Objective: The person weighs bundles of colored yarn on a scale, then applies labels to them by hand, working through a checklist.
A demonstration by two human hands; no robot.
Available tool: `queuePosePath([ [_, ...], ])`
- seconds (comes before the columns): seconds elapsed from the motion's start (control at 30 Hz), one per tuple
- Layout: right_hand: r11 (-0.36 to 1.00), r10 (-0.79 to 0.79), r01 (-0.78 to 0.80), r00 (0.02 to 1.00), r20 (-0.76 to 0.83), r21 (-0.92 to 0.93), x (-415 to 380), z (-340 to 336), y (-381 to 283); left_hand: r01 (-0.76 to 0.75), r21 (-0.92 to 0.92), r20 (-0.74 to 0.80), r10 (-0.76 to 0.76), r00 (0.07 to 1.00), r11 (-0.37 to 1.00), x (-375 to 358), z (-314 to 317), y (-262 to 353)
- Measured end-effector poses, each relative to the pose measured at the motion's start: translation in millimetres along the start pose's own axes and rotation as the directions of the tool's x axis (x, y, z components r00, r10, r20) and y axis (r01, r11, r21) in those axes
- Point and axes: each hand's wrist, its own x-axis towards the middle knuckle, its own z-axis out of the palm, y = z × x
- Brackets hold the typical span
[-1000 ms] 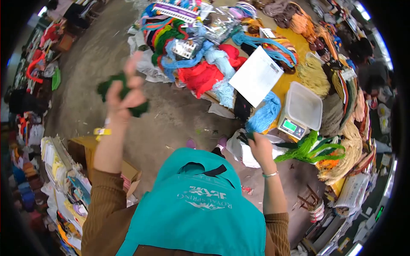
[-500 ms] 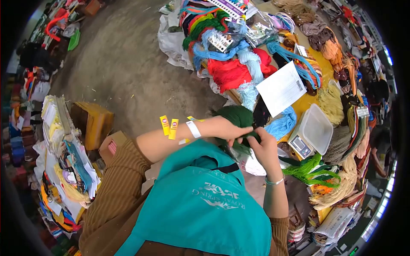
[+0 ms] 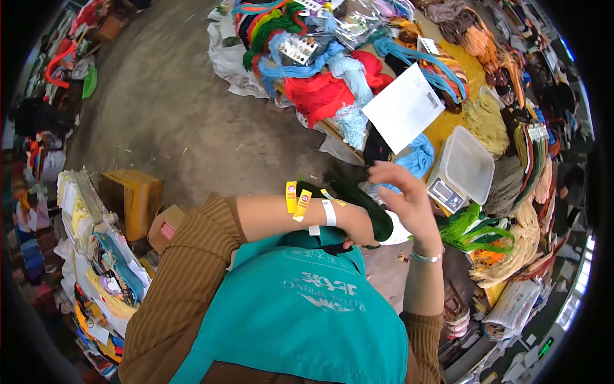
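A hank of dark green yarn (image 3: 377,214) is looped around my left hand (image 3: 355,225), close in front of the apron. Most of that hand's fingers are hidden under the yarn and turned inward. Yellow labels (image 3: 302,205) and a white paper strip (image 3: 329,212) stick to my left forearm. My right hand (image 3: 409,203) is raised just right of the hank, apart from it, with bent fingers spread and nothing in them. Behind it, a white piece of material (image 3: 398,230) is partly covered.
On the table at right lie red yarn (image 3: 320,99), a white paper sheet (image 3: 404,109), a digital scale (image 3: 446,194) with a clear plastic tub (image 3: 470,168), and bright green yarn (image 3: 476,232). At left stand a cardboard box (image 3: 137,201) and stacked papers (image 3: 83,205).
My right hand has let go of the dark green yarn and lifted away with its fingers opened. My left hand has moved nearer the apron, the hank now around it. The view has shifted slightly.
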Motion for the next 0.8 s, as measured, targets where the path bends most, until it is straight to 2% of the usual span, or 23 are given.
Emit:
queuePosePath([
  [0.07,0.998,-0.07,0.071,0.994,0.085,0.002,16,17,-5,0.02,0.048,0.037,-0.022,0.999,0.999,11,4,3],
  [0.13,0.993,-0.116,0.115,0.98,0.162,0.011,29,32,-8,0.107,0.186,0.1,-0.127,0.987,0.977,11,4,11],
  [0.2,0.989,-0.144,0.131,0.959,0.244,0.068,40,44,-6,0.126,0.204,0.098,-0.148,0.984,0.971,10,3,18],
  [0.37,0.978,-0.204,0.202,0.912,0.355,0.042,47,60,-17,0.14,0.251,0.082,-0.165,0.983,0.958,20,3,18],
  [0.43,0.928,-0.348,0.371,0.888,0.3,-0.021,45,58,-33,0.141,0.247,0.07,-0.163,0.984,0.959,20,2,16],
  [0.53,0.895,-0.436,0.445,0.872,0.223,0.011,33,53,-54,0.139,0.221,0.064,-0.157,0.986,0.965,21,1,13],
  [0.57,0.9,-0.435,0.419,0.88,0.19,0.12,31,47,-57,0.137,0.21,0.065,-0.153,0.986,0.968,22,0,12],
  [0.63,0.897,-0.433,0.42,0.898,0.08,0.139,27,34,-61,0.131,0.181,0.064,-0.145,0.987,0.975,25,2,10],
  [0.67,0.911,-0.406,0.399,0.912,0.054,0.103,25,26,-62,0.122,0.161,0.065,-0.133,0.989,0.98,27,1,9],
  [0.73,0.893,-0.252,0.27,0.963,-0.099,0.361,17,20,-62,0.107,0.106,0.069,-0.115,0.991,0.988,33,2,3],
  [0.77,0.868,-0.215,0.267,0.962,-0.167,0.418,13,12,-57,0.103,0.066,0.07,-0.108,0.992,0.992,36,2,-1],
  [0.8,0.88,-0.178,0.258,0.958,-0.227,0.4,8,4,-51,0.12,0.031,0.094,-0.123,0.988,0.992,36,-1,0],
])
